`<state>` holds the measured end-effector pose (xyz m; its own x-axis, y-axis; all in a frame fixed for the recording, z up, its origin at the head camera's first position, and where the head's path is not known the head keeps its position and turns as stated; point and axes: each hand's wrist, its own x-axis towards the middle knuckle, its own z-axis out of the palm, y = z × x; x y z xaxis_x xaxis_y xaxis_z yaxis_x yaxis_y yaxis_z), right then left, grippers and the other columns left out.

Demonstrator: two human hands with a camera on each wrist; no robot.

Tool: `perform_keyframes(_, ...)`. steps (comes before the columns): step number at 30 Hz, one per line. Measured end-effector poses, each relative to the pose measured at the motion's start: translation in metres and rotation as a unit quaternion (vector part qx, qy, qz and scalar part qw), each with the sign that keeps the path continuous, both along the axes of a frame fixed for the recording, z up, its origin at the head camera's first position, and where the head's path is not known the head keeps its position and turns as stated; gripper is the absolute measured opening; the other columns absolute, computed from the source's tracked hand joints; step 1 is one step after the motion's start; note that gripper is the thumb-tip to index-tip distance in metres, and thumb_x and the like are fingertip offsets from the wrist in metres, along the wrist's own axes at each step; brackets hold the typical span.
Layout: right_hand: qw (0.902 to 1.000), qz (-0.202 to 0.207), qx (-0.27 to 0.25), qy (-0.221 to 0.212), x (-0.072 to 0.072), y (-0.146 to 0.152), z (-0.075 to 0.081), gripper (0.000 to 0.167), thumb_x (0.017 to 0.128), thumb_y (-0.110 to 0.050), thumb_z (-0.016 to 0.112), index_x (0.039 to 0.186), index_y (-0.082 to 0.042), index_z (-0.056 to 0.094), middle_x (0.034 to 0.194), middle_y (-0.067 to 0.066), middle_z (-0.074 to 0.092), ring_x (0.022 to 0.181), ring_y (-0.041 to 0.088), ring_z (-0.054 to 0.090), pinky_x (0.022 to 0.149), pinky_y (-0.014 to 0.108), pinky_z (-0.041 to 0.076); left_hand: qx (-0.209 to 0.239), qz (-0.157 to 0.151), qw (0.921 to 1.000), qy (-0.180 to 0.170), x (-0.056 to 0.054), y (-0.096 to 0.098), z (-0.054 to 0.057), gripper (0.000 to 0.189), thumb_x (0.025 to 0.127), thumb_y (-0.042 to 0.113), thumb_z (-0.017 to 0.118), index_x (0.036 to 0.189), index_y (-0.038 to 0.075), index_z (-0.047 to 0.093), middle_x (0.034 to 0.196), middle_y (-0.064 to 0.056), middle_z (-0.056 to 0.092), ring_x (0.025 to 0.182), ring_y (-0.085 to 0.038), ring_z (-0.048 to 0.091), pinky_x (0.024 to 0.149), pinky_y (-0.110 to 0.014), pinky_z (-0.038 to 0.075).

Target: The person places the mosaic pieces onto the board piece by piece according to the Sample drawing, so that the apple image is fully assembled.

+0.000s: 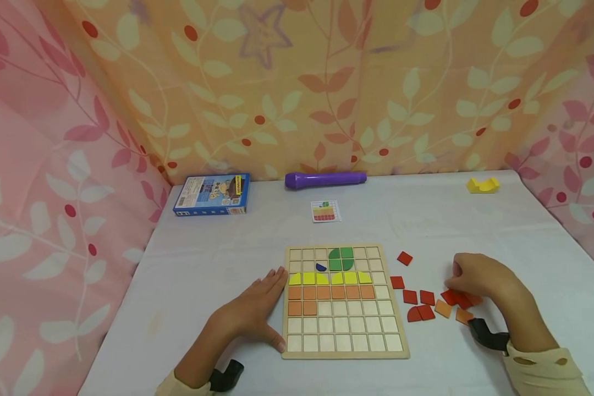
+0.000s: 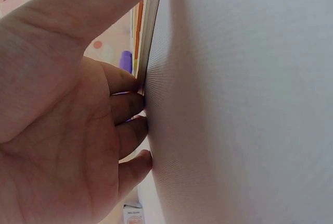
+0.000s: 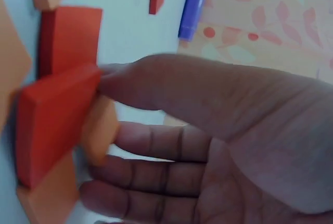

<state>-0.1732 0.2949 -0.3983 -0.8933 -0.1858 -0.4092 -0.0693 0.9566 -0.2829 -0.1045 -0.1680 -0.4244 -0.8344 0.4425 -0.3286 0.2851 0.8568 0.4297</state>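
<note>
A wooden grid board lies on the table, bearing green, yellow and orange tiles plus a small dark blue piece. My left hand rests along its left edge, fingers stretched and thumb at the near corner. Right of the board, my right hand reaches down into a loose pile of red and orange tiles. In the right wrist view, thumb and fingers pinch an orange tile, partly hidden behind a red tile. More orange tiles lie right beside the fingertips.
Several red tiles lie scattered between the board and my right hand. Behind the board is a small pattern card. Farther back are a purple marker-like stick, a blue box and a yellow notched block. Patterned cloth surrounds the table.
</note>
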Motion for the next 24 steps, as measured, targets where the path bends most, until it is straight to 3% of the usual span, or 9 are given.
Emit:
perform_keyframes(8,0.9980,0.013,-0.029,0.055,0.001,-0.019,-0.003,0.020,0.080,-0.014,0.074,0.086,-0.005,0.057,0.071,0.004,0.052,0.066,0.021,0.050,0.057,0.033,0.048,0.001,-0.003,1.0000,0.002,-0.001,-0.001,-0.003,0.145,0.050,0.063,0.092,0.161,0.009,0.016,0.167,-0.008,0.012,0.153,-0.026,0.007,0.120,-0.049,0.016)
perform_keyframes(15,0.9985,0.003,-0.032,0.044,0.002,-0.026,-0.003,0.025,0.078,-0.008,0.078,0.096,0.001,0.063,0.079,0.007,0.056,0.072,0.024,0.053,0.064,0.038,0.054,0.008,-0.001,1.0000,0.000,0.001,0.000,-0.001,0.144,0.051,0.063,0.092,0.161,0.008,0.017,0.167,-0.008,0.013,0.153,-0.027,0.007,0.120,-0.050,0.016)
perform_keyframes(24,0.9965,0.022,-0.021,0.078,0.002,-0.026,-0.007,0.025,0.074,-0.010,0.083,0.086,-0.004,0.062,0.073,0.004,0.053,0.069,0.022,0.050,0.060,0.036,0.048,0.006,0.001,1.0000,-0.002,0.001,0.000,0.001,0.144,0.051,0.061,0.093,0.161,0.008,0.017,0.167,-0.008,0.013,0.153,-0.026,0.007,0.120,-0.049,0.016)
